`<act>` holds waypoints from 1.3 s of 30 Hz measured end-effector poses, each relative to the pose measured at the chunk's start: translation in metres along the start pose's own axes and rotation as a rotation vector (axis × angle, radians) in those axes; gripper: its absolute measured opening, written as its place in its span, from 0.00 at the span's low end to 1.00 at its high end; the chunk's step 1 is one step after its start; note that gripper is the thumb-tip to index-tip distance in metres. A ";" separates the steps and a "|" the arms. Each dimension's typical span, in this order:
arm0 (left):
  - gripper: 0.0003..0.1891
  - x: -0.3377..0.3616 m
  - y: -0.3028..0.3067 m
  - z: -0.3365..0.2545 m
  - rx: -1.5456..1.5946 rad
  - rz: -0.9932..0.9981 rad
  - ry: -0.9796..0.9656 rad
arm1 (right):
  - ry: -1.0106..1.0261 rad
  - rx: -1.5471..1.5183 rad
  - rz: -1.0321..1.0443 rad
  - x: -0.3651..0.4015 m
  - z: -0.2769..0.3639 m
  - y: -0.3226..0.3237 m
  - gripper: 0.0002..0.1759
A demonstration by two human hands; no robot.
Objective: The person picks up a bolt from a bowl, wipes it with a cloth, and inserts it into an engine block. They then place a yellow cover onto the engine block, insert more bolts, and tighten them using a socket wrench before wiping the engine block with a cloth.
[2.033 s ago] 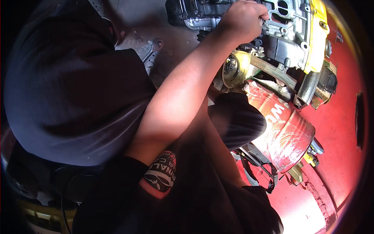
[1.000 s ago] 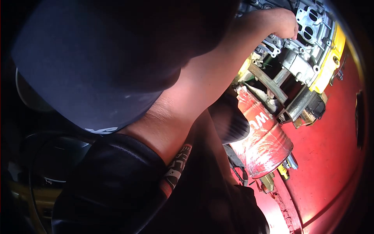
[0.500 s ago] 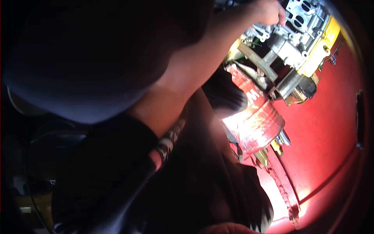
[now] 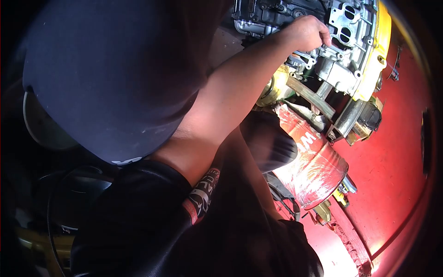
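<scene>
My left hand (image 4: 310, 33) reaches to the top right, over an engine. Its back and bent fingers show, with the fingers closed and the tips down against the metal. Whatever lies between them is hidden. Beside the fingertips is a grey metal flange (image 4: 345, 35) with two oval openings. A cast housing (image 4: 336, 70) sits just below the hand. To its left lies the dark upper part of the engine (image 4: 272, 14). Along the engine's right side runs a yellow cover (image 4: 377, 55). My right hand is not in view.
Metal beams (image 4: 314, 97) stand under the engine. A scuffed red drum (image 4: 318, 161) with white lettering lies below them. Dark clothing (image 4: 115, 83) and bent legs fill the left and bottom. The red floor (image 4: 383, 184) spreads at right, with a chain near the bottom.
The view has shifted, so the engine and drum sit lower and the picture is sharper. My left hand stays by the same flange. A patch of skin at the bottom edge has left view.
</scene>
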State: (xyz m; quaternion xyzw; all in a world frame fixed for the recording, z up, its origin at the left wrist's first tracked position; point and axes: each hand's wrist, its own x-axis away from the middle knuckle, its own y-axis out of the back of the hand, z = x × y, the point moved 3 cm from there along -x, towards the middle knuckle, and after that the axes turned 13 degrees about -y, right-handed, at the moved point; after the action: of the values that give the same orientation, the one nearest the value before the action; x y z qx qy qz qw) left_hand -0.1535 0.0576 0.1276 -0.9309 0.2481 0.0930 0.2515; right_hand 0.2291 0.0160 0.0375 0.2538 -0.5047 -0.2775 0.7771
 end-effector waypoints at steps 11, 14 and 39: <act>0.21 -0.012 -0.004 0.010 -0.101 0.076 0.085 | 0.058 0.079 0.019 -0.003 0.008 0.006 0.18; 0.22 -0.012 -0.004 0.012 -0.101 0.065 0.069 | 0.071 0.117 0.023 -0.004 0.012 0.008 0.19; 0.08 0.000 0.007 -0.006 0.097 -0.032 -0.125 | 0.026 0.138 -0.007 -0.015 0.060 -0.010 0.23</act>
State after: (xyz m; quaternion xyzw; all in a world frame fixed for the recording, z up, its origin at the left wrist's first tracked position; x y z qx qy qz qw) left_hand -0.1566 0.0490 0.1293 -0.9139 0.2210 0.1345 0.3127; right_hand 0.1672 0.0123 0.0427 0.3122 -0.5117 -0.2415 0.7632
